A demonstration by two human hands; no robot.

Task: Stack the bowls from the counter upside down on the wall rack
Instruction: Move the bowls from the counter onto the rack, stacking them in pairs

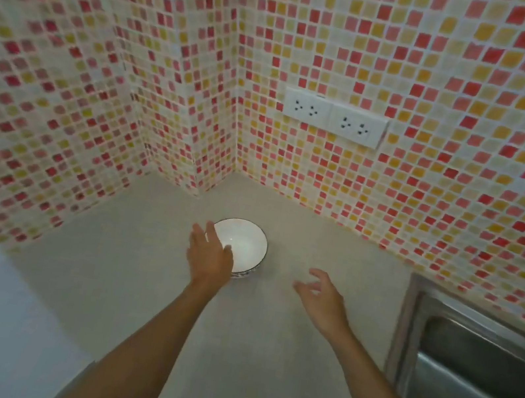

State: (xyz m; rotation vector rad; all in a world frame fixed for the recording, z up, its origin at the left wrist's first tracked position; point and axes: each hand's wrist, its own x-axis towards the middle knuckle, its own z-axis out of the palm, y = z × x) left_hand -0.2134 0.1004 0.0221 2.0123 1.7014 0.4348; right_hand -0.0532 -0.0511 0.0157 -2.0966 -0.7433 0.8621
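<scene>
While the left hand [210,252] hovers open over the near-left rim of the bowl [241,247], fingers spread, nothing's gripped yet. Right hand [321,294] also open and empty, just right of the bowl, apart from it. Bowl sits upright on the counter [262,355], near the far tiled corner; sink [476,366] to the right. Best approach prob: pinch rim w/ thumb inside, lift straight, flip mid-air. Rack isn't in view.
</scene>
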